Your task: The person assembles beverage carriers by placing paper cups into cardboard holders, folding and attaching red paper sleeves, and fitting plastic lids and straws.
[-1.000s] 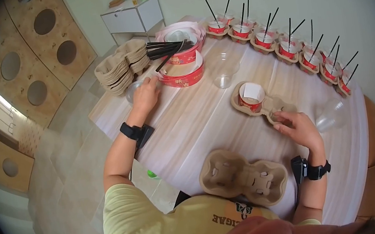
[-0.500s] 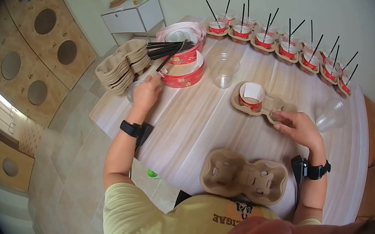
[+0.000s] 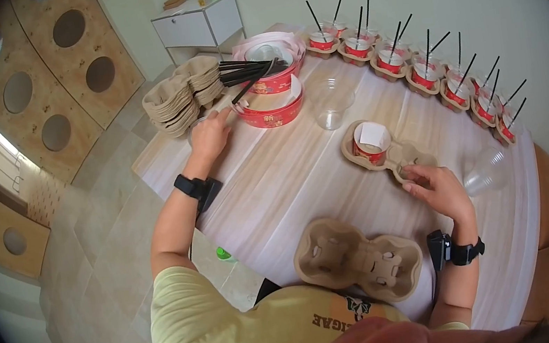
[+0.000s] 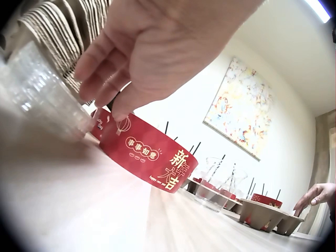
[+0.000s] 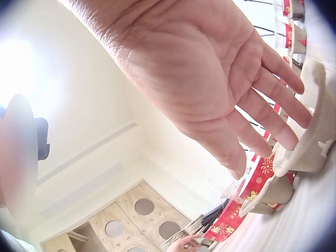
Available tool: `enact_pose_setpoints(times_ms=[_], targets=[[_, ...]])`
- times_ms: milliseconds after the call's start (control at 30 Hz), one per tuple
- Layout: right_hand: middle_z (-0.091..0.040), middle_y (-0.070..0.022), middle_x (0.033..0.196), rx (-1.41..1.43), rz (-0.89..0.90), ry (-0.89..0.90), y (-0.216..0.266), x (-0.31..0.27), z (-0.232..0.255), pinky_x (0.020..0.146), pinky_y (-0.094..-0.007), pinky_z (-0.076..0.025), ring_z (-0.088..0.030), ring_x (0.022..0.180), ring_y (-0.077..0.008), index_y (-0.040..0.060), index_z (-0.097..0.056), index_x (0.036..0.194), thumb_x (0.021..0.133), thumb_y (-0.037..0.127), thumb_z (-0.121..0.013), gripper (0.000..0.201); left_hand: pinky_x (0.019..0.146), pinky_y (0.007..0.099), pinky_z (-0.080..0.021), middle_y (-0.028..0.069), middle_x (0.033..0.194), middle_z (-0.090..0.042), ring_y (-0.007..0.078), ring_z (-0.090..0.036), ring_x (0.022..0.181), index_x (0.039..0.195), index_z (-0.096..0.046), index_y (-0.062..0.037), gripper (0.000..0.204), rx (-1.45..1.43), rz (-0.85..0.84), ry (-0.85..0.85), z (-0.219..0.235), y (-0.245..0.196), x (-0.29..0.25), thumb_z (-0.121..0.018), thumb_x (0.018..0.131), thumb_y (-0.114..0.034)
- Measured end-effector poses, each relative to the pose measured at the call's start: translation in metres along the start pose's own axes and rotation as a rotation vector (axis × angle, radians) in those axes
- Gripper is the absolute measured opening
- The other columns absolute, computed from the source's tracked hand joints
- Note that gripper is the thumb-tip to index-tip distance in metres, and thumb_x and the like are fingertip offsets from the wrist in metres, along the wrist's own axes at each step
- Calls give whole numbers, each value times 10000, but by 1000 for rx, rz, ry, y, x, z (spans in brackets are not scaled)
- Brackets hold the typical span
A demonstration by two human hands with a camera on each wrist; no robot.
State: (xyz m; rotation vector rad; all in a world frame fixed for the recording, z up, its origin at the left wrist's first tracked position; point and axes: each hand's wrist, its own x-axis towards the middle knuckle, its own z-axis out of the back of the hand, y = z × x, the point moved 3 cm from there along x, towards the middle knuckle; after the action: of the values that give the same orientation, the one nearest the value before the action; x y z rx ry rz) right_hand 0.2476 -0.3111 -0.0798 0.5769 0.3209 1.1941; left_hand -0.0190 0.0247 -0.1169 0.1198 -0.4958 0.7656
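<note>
My left hand (image 3: 209, 140) is at the far left of the table, beside a red round tub (image 3: 272, 117) with gold lettering. In the left wrist view its fingers are loosely bent, and the thumb overlaps the tub's rim. Close under this hand lies a clear plastic cup (image 4: 44, 86). Black straws (image 3: 246, 76) lie across the tubs, one end near the left fingertips. My right hand (image 3: 437, 188), fingers extended, rests at the rim of a two-hole cardboard cup carrier (image 3: 395, 152). A red cup (image 3: 370, 151) topped with white paper sits in its other hole.
Another cardboard carrier (image 3: 357, 258) lies at the near edge, against my shirt. Clear cups (image 3: 331, 114) stand at mid-table and by my right wrist. Carriers with red cups and straws (image 3: 422, 73) line the far edge. A stack of carriers (image 3: 174, 105) stands back left.
My left fingers have shifted slightly from the clear cup toward the red tub and straw ends, with the index finger reaching out. The right hand stays at the carrier.
</note>
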Motion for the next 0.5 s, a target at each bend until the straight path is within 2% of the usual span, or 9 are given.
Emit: enact_pose_setpoints(times_ms=[167, 267, 333, 400, 467, 500], targets=[[-622, -157, 825, 5, 7, -7, -1, 0, 0, 641, -339, -463, -592, 704, -299, 56, -582, 1022, 724, 207, -630, 338, 596, 415, -469, 106, 860, -582, 317, -584, 703, 1071, -516, -155, 401, 23, -21, 23, 3, -6, 3, -601, 684, -91], [-623, -156, 827, 3, 3, -8, 0, 0, 0, 642, -339, -464, -593, 703, -297, 56, -583, 1021, 725, 210, -630, 337, 586, 407, -467, 100, 835, -586, 312, -583, 700, 999, -549, -145, 311, 26, -40, 25, 0, -6, 9, -593, 694, -102], [-624, -152, 825, -1, -2, -11, -1, -1, 1, 644, -340, -464, -592, 701, -299, 54, -581, 1022, 728, 218, -630, 340, 584, 397, -467, 91, 771, -589, 296, -585, 693, 885, -589, -125, 176, 54, -170, 75, -8, -7, 13, -577, 710, -112], [-625, -151, 828, -10, 11, -31, 1, -1, 3, 638, -337, -464, -597, 705, -289, 48, -584, 1012, 731, 204, -629, 324, 581, 391, -466, 90, 743, -592, 289, -585, 686, 830, -599, -116, 119, 71, -171, 92, -5, -7, 11, -576, 714, -124], [-627, -149, 831, -18, 18, -57, 3, -2, 4, 632, -333, -464, -602, 709, -279, 42, -587, 1001, 734, 190, -628, 308, 578, 385, -466, 90, 715, -594, 283, -585, 680, 775, -610, -107, 73, 87, -182, 109, 7, -12, 8, -574, 718, -137], [-626, -153, 828, 66, 21, -113, 5, -2, 5, 632, -315, -466, -608, 712, -257, 34, -590, 986, 738, 167, -624, 284, 550, 380, -457, 90, 688, -593, 276, -585, 652, 750, -612, -110, 63, 64, -210, 68, 18, -15, 4, -572, 718, -147]])
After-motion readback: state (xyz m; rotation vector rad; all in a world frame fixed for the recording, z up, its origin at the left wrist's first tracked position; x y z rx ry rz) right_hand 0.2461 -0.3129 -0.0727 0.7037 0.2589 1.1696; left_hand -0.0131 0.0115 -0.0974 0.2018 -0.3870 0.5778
